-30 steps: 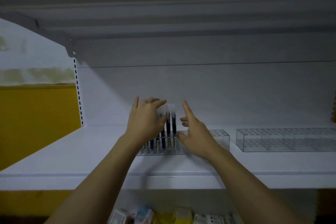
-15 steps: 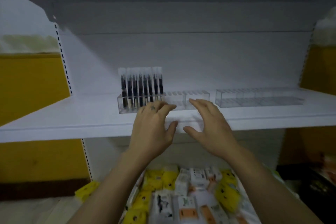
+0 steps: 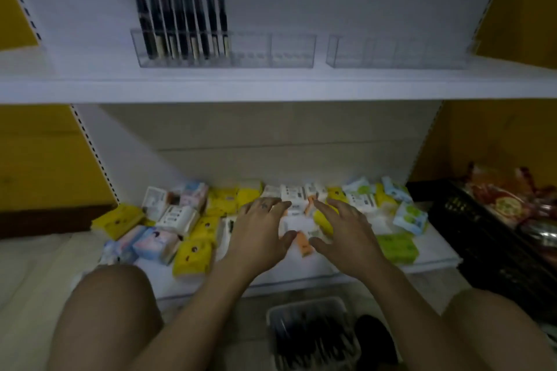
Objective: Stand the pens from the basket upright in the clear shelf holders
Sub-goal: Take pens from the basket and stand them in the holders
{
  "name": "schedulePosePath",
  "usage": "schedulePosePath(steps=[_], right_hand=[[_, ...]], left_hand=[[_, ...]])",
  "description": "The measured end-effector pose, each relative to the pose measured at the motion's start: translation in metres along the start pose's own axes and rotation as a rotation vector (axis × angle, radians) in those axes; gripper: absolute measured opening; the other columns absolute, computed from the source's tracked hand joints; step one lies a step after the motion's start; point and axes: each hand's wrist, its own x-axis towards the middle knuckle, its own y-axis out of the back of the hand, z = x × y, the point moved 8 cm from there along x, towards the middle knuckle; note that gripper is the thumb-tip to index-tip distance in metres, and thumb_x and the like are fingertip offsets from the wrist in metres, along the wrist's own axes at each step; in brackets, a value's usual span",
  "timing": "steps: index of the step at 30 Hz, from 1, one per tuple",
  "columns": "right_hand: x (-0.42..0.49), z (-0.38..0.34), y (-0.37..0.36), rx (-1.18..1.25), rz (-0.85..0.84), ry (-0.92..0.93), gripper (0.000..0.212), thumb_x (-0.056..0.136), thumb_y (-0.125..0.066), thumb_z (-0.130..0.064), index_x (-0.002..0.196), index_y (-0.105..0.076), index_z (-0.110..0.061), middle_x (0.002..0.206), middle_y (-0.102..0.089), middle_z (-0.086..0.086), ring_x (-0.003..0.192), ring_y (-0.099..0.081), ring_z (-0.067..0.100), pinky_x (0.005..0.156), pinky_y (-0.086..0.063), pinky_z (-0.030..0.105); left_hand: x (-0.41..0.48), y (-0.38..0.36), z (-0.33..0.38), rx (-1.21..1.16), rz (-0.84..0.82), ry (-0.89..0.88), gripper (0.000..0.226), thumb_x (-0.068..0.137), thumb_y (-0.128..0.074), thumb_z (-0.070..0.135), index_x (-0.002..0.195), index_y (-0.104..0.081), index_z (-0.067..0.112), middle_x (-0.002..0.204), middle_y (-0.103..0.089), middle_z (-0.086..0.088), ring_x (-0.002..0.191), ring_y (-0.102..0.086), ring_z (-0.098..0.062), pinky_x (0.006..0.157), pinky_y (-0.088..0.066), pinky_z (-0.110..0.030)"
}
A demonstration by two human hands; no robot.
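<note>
Several packaged black pens (image 3: 180,18) stand upright in the left part of a clear holder (image 3: 286,51) on the white shelf (image 3: 271,87). A second clear holder (image 3: 398,53) sits empty to its right. A grey basket (image 3: 310,337) with dark pens lies on the floor at the bottom, between my forearms. My left hand (image 3: 259,235) and my right hand (image 3: 346,232) hover side by side, fingers spread and holding nothing, above the lower shelf and well below the holders.
The lower shelf (image 3: 316,268) carries several yellow, white, blue and green tissue packs (image 3: 193,256). A black crate (image 3: 494,244) with red snack packets stands at the right. My knees frame the bottom corners. Yellow wall panels flank the shelving.
Both hands have dropped from the pens in the holder down past the shelf edge to the lower shelf. The view has tilted downward, bringing the basket into sight.
</note>
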Motion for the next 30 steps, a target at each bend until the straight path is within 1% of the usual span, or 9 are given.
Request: schedulePosePath(steps=[5,8,11,14,17,22,25,28,30], right_hand=[[-0.02,0.035,-0.081,0.066,-0.192,-0.092,0.076,0.09,-0.055,-0.055,0.152,-0.02,-0.031,0.16,-0.013,-0.001,0.147,-0.013,0.021,0.117,-0.014,0.037],[-0.036,0.051,-0.121,0.107,-0.287,-0.142,0.071,0.091,-0.056,-0.05,0.151,-0.025,-0.028,0.16,-0.017,0.001,0.145,-0.019,0.021,0.116,-0.018,0.034],[-0.038,0.059,-0.146,0.188,-0.304,-0.204,0.068,0.091,-0.06,-0.042,0.149,-0.033,-0.022,0.157,-0.026,0.005,0.143,-0.027,0.024,0.116,-0.026,0.035],[-0.038,0.067,-0.163,0.247,-0.309,-0.24,0.061,0.089,-0.064,-0.037,0.144,-0.041,-0.021,0.149,-0.04,0.003,0.134,-0.04,0.024,0.109,-0.036,0.035],[-0.046,0.081,-0.188,0.257,-0.394,-0.283,0.056,0.088,-0.063,-0.032,0.141,-0.046,-0.02,0.139,-0.051,0.003,0.125,-0.049,0.023,0.1,-0.044,0.035],[-0.05,0.115,-0.227,0.266,-0.48,-0.331,0.049,0.089,-0.06,-0.033,0.135,-0.051,-0.02,0.135,-0.053,0.004,0.123,-0.05,0.026,0.1,-0.045,0.038],[-0.048,0.135,-0.235,0.233,-0.505,-0.362,0.04,0.092,-0.056,-0.023,0.131,-0.053,-0.015,0.129,-0.055,0.008,0.12,-0.052,0.028,0.091,-0.041,0.027],[-0.06,0.163,-0.257,0.226,-0.677,-0.444,0.039,0.096,-0.053,-0.02,0.132,-0.054,-0.007,0.13,-0.056,0.012,0.116,-0.053,0.028,0.089,-0.039,0.025],[-0.069,0.181,-0.269,0.24,-0.769,-0.511,0.035,0.095,-0.055,-0.021,0.126,-0.058,-0.006,0.127,-0.059,0.014,0.113,-0.055,0.027,0.09,-0.042,0.027]], left_hand=[[-0.017,-0.085,-0.005,-0.039,-0.239,0.049,0.064,0.091,-0.05,0.055,0.147,-0.033,0.028,0.151,-0.037,0.004,0.139,-0.031,-0.019,0.114,-0.022,-0.038],[-0.03,-0.131,-0.011,-0.086,-0.352,0.084,0.065,0.091,-0.051,0.054,0.147,-0.033,0.027,0.152,-0.036,0.002,0.14,-0.03,-0.02,0.115,-0.024,-0.04],[-0.045,-0.168,-0.015,-0.138,-0.409,0.12,0.064,0.089,-0.055,0.052,0.145,-0.037,0.027,0.15,-0.039,0.002,0.137,-0.035,-0.019,0.113,-0.027,-0.038],[-0.06,-0.203,-0.017,-0.211,-0.492,0.162,0.055,0.088,-0.058,0.046,0.138,-0.046,0.027,0.139,-0.051,0.0,0.125,-0.049,-0.023,0.104,-0.041,-0.036],[-0.073,-0.235,-0.02,-0.214,-0.609,0.2,0.047,0.088,-0.055,0.045,0.131,-0.05,0.026,0.127,-0.06,-0.004,0.112,-0.058,-0.026,0.09,-0.051,-0.038],[-0.084,-0.29,-0.029,-0.248,-0.789,0.293,0.046,0.089,-0.054,0.046,0.128,-0.052,0.022,0.119,-0.062,-0.008,0.104,-0.059,-0.028,0.086,-0.053,-0.038],[-0.095,-0.324,-0.026,-0.366,-0.859,0.378,0.041,0.095,-0.051,0.035,0.13,-0.052,0.014,0.117,-0.064,-0.012,0.103,-0.061,-0.027,0.08,-0.051,-0.032],[-0.114,-0.355,-0.015,-0.461,-0.944,0.424,0.033,0.099,-0.046,0.025,0.126,-0.056,0.009,0.119,-0.062,-0.013,0.104,-0.059,-0.026,0.078,-0.045,-0.027],[-0.124,-0.372,-0.007,-0.515,-0.982,0.432,0.035,0.1,-0.045,0.024,0.131,-0.053,0.011,0.125,-0.059,-0.012,0.107,-0.058,-0.026,0.08,-0.044,-0.026]])
